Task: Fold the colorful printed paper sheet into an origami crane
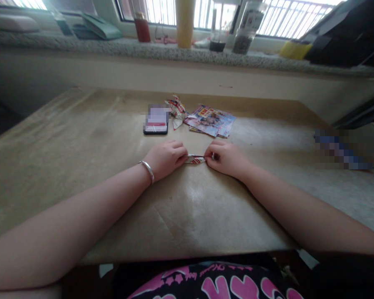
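Daylight is coming through barred windows behind a speckled granite sill, where a yellow bottle, a red jar and two glass jars are standing in a row. Below the sill, a cream wall is dropping to the far edge of a table covered in brown paper. In the head view, the left hand, with a silver bangle at its wrist, and the right hand are meeting near the middle of the table, both resting on the paper. A red-and-white folded paper strip is lying between them, just above the surface, with its ends tucked into both hands. The fingers on each side are curled closed and pinching it, leaving only a short length showing between the hands. Just beyond the left hand, a phone with a pixelated screen is lying beside a folded paper piece, and glossy printed sheets are fanning out next to that. Wide stretches of brown paper are running off to the left of the left hand and toward the near edge, where both forearms are crossing over it above a pink-and-black printed garment. A blurred blue object is lying toward the right side of the table, well apart from the right hand.
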`<state>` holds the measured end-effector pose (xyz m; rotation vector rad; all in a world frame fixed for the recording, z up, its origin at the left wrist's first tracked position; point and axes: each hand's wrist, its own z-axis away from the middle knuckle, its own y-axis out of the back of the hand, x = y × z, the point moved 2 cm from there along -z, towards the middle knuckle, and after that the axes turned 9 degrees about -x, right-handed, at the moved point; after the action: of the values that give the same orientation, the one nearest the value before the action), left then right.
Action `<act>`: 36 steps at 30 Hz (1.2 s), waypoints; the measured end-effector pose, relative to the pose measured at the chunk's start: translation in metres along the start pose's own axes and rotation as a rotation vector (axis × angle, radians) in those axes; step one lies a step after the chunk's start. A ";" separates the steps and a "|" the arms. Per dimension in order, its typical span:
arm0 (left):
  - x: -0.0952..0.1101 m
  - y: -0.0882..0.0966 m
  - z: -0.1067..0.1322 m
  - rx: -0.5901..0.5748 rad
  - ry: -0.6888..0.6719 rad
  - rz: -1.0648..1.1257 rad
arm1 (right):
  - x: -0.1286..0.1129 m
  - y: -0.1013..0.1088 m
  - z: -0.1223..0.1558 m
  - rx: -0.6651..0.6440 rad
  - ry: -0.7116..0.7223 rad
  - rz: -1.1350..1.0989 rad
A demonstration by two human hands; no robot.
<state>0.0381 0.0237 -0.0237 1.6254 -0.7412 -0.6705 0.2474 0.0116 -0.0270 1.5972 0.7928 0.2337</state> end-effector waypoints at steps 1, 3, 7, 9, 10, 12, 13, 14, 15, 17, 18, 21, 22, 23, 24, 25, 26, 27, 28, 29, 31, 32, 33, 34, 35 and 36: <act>0.000 0.000 0.000 0.001 -0.006 -0.007 | -0.002 -0.001 0.000 0.002 0.005 0.014; 0.002 0.000 -0.001 0.001 -0.026 -0.025 | -0.006 -0.002 -0.002 -0.002 0.028 0.046; 0.002 0.000 -0.002 -0.008 -0.050 -0.039 | -0.012 -0.005 -0.006 -0.015 0.055 0.136; 0.001 0.000 -0.003 -0.015 -0.033 -0.020 | -0.013 -0.005 -0.006 -0.021 0.061 0.173; 0.001 0.000 -0.003 -0.017 -0.023 -0.006 | -0.013 -0.004 -0.006 -0.026 0.066 0.183; 0.001 0.000 -0.002 -0.024 -0.011 0.019 | -0.012 -0.002 -0.005 -0.034 0.070 0.189; 0.000 0.001 -0.001 -0.028 -0.005 0.027 | -0.012 -0.002 -0.004 -0.036 0.066 0.186; 0.000 0.001 0.000 -0.033 0.002 0.034 | -0.011 -0.001 -0.003 -0.034 0.060 0.180; 0.000 0.002 0.001 -0.036 0.010 0.039 | -0.010 0.000 -0.002 -0.029 0.052 0.172; -0.001 0.003 0.003 -0.037 0.021 0.045 | -0.008 0.001 -0.001 -0.017 0.037 0.155; -0.001 0.004 0.004 -0.034 0.018 0.045 | -0.008 0.000 0.000 -0.011 0.030 0.149; -0.003 0.005 0.005 -0.010 -0.014 0.038 | -0.007 0.000 0.001 -0.003 0.020 0.143; -0.003 0.005 0.005 0.001 -0.023 0.036 | -0.008 -0.001 0.001 -0.001 0.018 0.138; -0.004 0.004 0.005 0.013 -0.027 0.037 | -0.008 -0.001 0.001 0.000 0.018 0.130; -0.004 0.003 0.004 0.024 -0.030 0.041 | -0.009 -0.001 0.001 -0.001 0.020 0.124; -0.004 0.002 0.004 0.033 -0.035 0.049 | -0.010 -0.002 0.000 -0.004 0.023 0.118; -0.004 0.001 0.003 0.040 -0.042 0.062 | -0.010 -0.002 0.000 -0.007 0.027 0.114; -0.004 0.000 0.003 0.048 -0.046 0.077 | -0.011 -0.002 0.000 -0.008 0.030 0.105; -0.004 -0.001 0.002 0.057 -0.047 0.095 | -0.011 -0.002 -0.001 -0.008 0.030 0.090; -0.003 -0.001 0.002 0.063 -0.050 0.114 | -0.010 -0.002 -0.001 -0.003 0.022 0.064; -0.001 -0.002 0.001 0.061 -0.076 0.150 | -0.008 -0.002 -0.002 0.008 -0.012 -0.012; 0.000 -0.002 0.000 0.054 -0.098 0.168 | -0.007 -0.002 -0.003 0.012 -0.033 -0.050; 0.001 -0.002 0.000 0.044 -0.120 0.187 | -0.005 -0.002 -0.003 0.014 -0.050 -0.080; 0.001 -0.002 0.000 0.035 -0.135 0.210 | -0.004 -0.003 -0.003 0.015 -0.061 -0.102; 0.001 -0.002 0.000 0.032 -0.133 0.236 | -0.004 -0.003 -0.003 0.015 -0.066 -0.119; 0.000 -0.001 0.000 0.037 -0.116 0.267 | -0.003 -0.003 -0.003 0.016 -0.071 -0.132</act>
<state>0.0383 0.0234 -0.0249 1.4957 -1.0395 -0.5632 0.2421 0.0123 -0.0285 1.5529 0.8439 0.0754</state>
